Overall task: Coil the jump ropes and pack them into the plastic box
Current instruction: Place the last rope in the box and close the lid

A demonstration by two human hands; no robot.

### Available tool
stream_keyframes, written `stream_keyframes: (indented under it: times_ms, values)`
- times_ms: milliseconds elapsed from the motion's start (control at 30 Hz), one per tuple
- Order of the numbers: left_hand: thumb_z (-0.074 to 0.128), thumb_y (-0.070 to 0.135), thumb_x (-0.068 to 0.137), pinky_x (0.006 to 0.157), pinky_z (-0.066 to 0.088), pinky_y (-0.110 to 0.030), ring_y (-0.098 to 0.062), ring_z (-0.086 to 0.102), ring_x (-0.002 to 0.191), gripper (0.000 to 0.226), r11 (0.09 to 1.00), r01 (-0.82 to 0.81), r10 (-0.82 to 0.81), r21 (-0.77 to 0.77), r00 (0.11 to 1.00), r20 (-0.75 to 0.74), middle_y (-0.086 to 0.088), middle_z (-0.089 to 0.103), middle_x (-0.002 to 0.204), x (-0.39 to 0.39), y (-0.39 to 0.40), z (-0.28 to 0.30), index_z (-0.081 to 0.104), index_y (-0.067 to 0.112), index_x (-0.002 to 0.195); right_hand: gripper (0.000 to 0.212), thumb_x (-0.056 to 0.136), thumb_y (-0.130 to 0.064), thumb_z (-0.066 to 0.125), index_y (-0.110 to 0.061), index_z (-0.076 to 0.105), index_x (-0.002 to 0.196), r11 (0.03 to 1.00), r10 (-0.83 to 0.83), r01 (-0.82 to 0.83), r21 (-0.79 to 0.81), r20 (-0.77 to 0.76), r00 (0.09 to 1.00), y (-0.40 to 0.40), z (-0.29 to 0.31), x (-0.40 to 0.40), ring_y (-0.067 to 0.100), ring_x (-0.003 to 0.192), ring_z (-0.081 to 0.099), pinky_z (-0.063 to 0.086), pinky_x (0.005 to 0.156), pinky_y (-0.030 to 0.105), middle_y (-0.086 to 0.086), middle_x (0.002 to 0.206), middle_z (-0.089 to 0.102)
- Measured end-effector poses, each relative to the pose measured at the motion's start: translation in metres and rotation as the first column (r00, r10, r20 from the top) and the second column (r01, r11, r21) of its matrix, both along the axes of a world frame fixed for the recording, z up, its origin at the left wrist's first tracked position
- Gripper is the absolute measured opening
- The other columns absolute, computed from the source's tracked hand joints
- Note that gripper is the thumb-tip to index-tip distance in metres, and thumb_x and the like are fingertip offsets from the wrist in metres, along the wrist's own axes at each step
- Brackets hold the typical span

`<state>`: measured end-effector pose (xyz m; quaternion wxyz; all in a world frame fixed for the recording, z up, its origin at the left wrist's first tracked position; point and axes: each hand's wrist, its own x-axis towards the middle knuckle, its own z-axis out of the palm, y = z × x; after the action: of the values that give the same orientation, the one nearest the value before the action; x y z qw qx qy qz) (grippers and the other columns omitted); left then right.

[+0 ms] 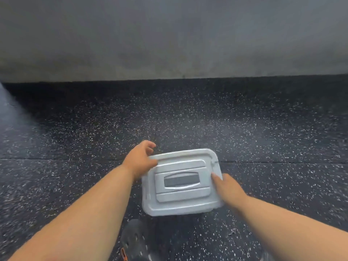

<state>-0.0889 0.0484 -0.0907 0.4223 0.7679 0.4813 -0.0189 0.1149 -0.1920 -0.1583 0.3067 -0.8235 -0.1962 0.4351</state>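
Head view, looking down, whole frame a bit motion-blurred. Biggest thing: black rubber floor [244, 119] with white speckles, seams running across it, filling the lower two thirds. Behind it a plain grey wall [169, 34] across the top, meeting the floor in a straight line.

Both of the person's bare forearms come in from the bottom corners and reach toward the middle. Between them sits the plastic box [180, 182], white or pale grey, lid on, seen from above, turned slightly off square. Lid has a raised rectangular panel with a darker oval recess in the centre. Cannot tell whether the box rests on the floor or is lifted just off it; its body under the lid is hidden. No view inside.

Left hand [140, 161] grips the far left corner of the lid, thumb lying on top of the rim, fingers curled round the far edge. Right hand [227, 187] holds the right side of the lid, fingers on top near the raised panel, palm against the edge; the rest of its grip is hidden behind the hand itself.

Near the bottom edge, below the box, a dark perforated clog-type shoe [134, 240] with a small orange detail at its side.
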Motion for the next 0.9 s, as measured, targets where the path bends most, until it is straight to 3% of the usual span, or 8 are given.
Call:
stream_keyframes:
  times_ms: [100, 167, 267, 400, 533, 733, 833, 900]
  values:
    - [0.082, 0.033, 0.087, 0.099, 0.045, -0.032, -0.021, 0.06, 0.122, 0.07, 0.99, -0.125, 0.13, 0.067, 0.988, -0.08, -0.004, 0.059, 0.143, -0.017, -0.014, -0.03, 0.051, 0.02, 0.149, 0.048, 0.101, -0.046, 0.049, -0.008, 0.061, 0.127, 0.975, -0.148, 0.155, -0.159, 0.05, 0.988, -0.007, -0.039, -0.006, 0.036, 0.103, 0.064, 0.052, 0.092, 0.04, 0.018, 0.121, 0.066]
    - [0.078, 0.044, 0.088, 0.097, 0.046, -0.034, -0.025, 0.059, 0.123, 0.077, 0.977, -0.209, 0.213, 0.042, 0.958, -0.191, -0.007, 0.057, 0.146, -0.031, -0.022, -0.047, 0.047, 0.017, 0.153, 0.048, 0.099, -0.044, 0.051, -0.011, 0.055, 0.134, 0.957, -0.204, 0.212, -0.198, 0.058, 0.977, -0.004, -0.047, -0.012, 0.039, 0.107, 0.059, 0.048, 0.091, 0.04, 0.022, 0.129, 0.058]
    - [0.067, 0.045, 0.095, 0.096, 0.046, -0.035, -0.033, 0.059, 0.126, 0.073, 0.945, -0.317, 0.273, -0.082, 0.9, -0.339, -0.014, 0.057, 0.147, -0.046, -0.028, -0.072, 0.044, 0.009, 0.154, 0.044, 0.096, -0.037, 0.048, -0.022, 0.055, 0.137, 0.982, -0.112, 0.101, -0.159, -0.063, 0.992, 0.008, -0.052, -0.019, 0.03, 0.103, 0.063, 0.051, 0.093, 0.04, 0.008, 0.125, 0.066]
    - [0.049, 0.033, 0.104, 0.09, 0.05, -0.036, -0.033, 0.064, 0.105, 0.035, 0.981, -0.181, 0.133, -0.071, 0.891, -0.435, -0.014, 0.07, 0.124, -0.046, -0.041, -0.108, 0.067, 0.008, 0.119, 0.038, 0.099, -0.027, 0.048, -0.027, 0.049, 0.137, 0.991, -0.008, -0.004, -0.133, -0.09, 0.996, 0.013, -0.043, -0.021, 0.024, 0.107, 0.06, 0.046, 0.091, 0.034, -0.002, 0.124, 0.064]
    - [0.043, 0.032, 0.107, 0.085, 0.044, -0.034, -0.029, 0.06, 0.1, 0.032, 0.994, -0.106, 0.099, 0.01, 0.881, -0.463, -0.011, 0.07, 0.119, -0.043, -0.043, -0.123, 0.067, 0.012, 0.116, 0.026, 0.105, -0.022, 0.048, -0.032, 0.044, 0.128, 0.996, 0.014, -0.021, -0.083, -0.078, 0.997, 0.011, -0.036, -0.017, 0.023, 0.102, 0.054, 0.038, 0.084, 0.03, -0.004, 0.114, 0.056]
    - [0.046, 0.03, 0.106, 0.087, 0.051, -0.035, -0.029, 0.064, 0.103, 0.029, 0.993, -0.119, 0.097, -0.025, 0.904, -0.417, -0.006, 0.071, 0.114, -0.042, -0.034, -0.122, 0.069, 0.015, 0.115, 0.038, 0.1, -0.019, 0.055, -0.027, 0.056, 0.138, 0.991, -0.091, 0.084, -0.101, -0.062, 0.994, 0.016, -0.049, -0.018, 0.024, 0.106, 0.064, 0.052, 0.097, 0.042, -0.004, 0.119, 0.069]
    - [0.049, 0.022, 0.099, 0.079, 0.051, -0.032, -0.028, 0.067, 0.097, 0.025, 0.988, -0.121, 0.066, -0.097, 0.893, -0.444, -0.005, 0.072, 0.105, -0.051, -0.04, -0.122, 0.072, 0.015, 0.103, 0.031, 0.099, -0.01, 0.053, -0.03, 0.062, 0.121, 0.987, -0.12, 0.109, -0.114, -0.098, 0.988, -0.001, -0.046, -0.029, 0.018, 0.097, 0.066, 0.054, 0.081, 0.036, -0.007, 0.107, 0.07]
    - [0.049, 0.02, 0.097, 0.081, 0.053, -0.032, -0.027, 0.068, 0.096, 0.026, 0.98, -0.15, 0.079, -0.128, 0.892, -0.445, -0.004, 0.074, 0.105, -0.056, -0.048, -0.121, 0.074, 0.017, 0.104, 0.028, 0.102, -0.013, 0.05, -0.03, 0.061, 0.122, 0.985, -0.123, 0.107, -0.135, -0.112, 0.986, -0.013, -0.044, -0.039, 0.018, 0.093, 0.065, 0.05, 0.07, 0.031, -0.006, 0.104, 0.069]
